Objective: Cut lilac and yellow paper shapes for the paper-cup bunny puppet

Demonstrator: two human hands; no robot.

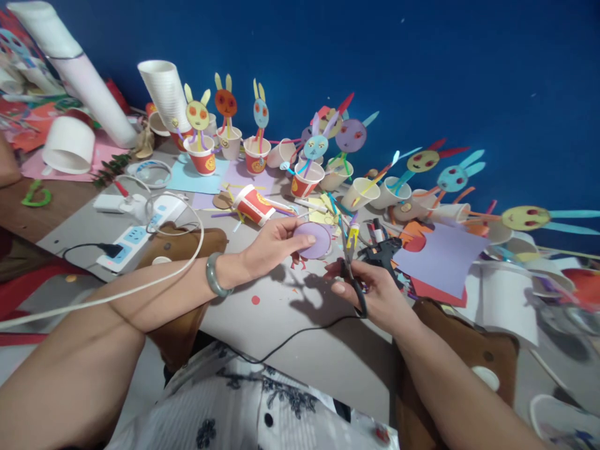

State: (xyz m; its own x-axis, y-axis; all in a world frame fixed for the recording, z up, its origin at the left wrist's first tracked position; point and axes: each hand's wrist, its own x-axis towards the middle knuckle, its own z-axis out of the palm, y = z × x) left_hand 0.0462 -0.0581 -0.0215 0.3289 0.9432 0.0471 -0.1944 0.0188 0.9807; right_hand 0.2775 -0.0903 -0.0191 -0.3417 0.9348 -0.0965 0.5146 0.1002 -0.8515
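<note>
The left grip (276,247) holds a purple disc (310,242) above the counter (272,319). Right of the disc, the right grip (375,290) holds scissors (347,253). Beyond it, paper cups (305,187) hold rabbit-eared figures (315,147).

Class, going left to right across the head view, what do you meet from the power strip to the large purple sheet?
Power strip, green bangle, small red dot, purple disc, scissors, large purple sheet.

The single head-worn camera looks forward and down from above the floral-print shirt (239,406), takes the left hand (272,250) and right hand (382,294) at close range, and reaches across the table (337,362) to the blue wall (375,56) beyond.
</note>
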